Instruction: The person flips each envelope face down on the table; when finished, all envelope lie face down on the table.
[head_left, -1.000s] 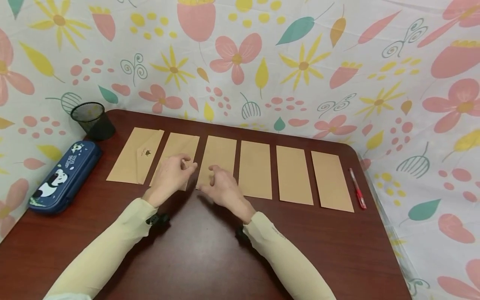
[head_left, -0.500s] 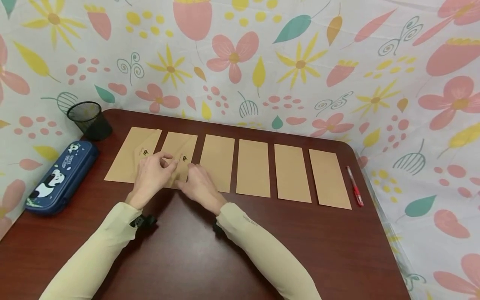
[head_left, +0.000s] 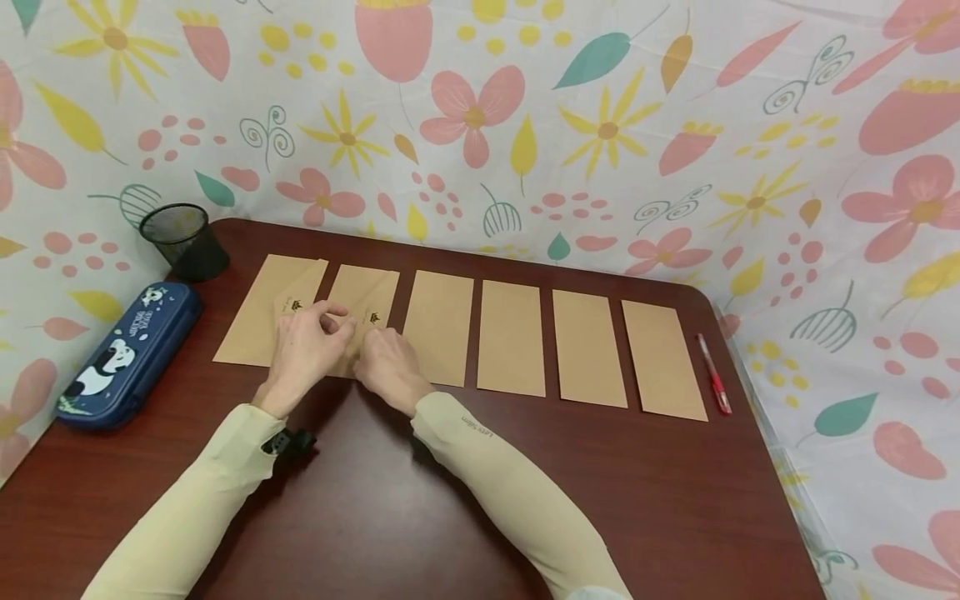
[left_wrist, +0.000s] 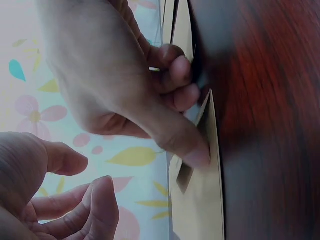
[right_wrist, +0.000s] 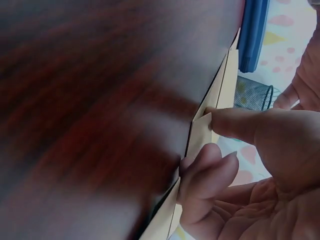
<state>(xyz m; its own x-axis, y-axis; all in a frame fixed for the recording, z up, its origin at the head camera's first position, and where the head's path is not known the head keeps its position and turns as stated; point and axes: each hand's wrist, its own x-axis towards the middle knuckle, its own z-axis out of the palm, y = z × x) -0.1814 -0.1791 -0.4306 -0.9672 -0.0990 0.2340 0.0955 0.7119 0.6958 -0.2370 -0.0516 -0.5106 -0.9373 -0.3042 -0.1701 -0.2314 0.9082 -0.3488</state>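
Observation:
In the head view, the second kraft envelope [head_left: 360, 283] from the left lies with its crown-printed flap facing up. My right hand [head_left: 390, 367] is at its lower right part. The right thumb [right_wrist: 227, 122] reaches in at the lifted flap [right_wrist: 201, 132], and the other fingers curl at the envelope's edge. My left hand [head_left: 303, 346] hovers over the gap between this envelope and the first envelope [head_left: 247, 325], its fingers loosely bent. A space shows between left thumb and fingers [left_wrist: 102, 200] in the left wrist view; they hold nothing.
Several more envelopes [head_left: 510, 337] lie flap-down in a row to the right. A red pen [head_left: 714, 375] is beyond them. A blue panda pencil case [head_left: 131, 354] and a black mesh cup [head_left: 187, 242] stand at the left. A patterned cloth [head_left: 480, 125] hangs behind the table.
Both hands have moved left, the left hand toward the first envelope and the right from the third envelope onto the second. The right hand's fingers have curled in at its flap.

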